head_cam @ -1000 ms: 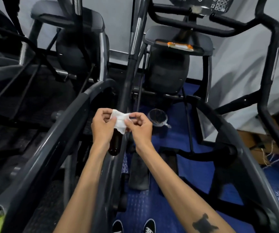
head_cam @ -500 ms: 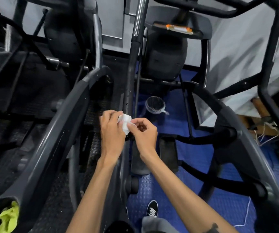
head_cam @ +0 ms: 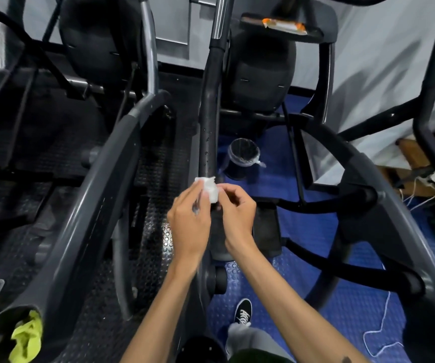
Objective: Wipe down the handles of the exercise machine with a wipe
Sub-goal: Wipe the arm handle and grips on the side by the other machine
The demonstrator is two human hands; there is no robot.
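Wipe [head_cam: 209, 189] pinched between left hand [head_cam: 188, 226] and right hand [head_cam: 236, 214] grips over handle [head_cam: 208, 121].

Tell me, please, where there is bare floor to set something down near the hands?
Blue mat lies bare between the shoe and the pedal, and again right of the bin. It is crowded at the handle, where the left hand and right hand pinch the wipe.
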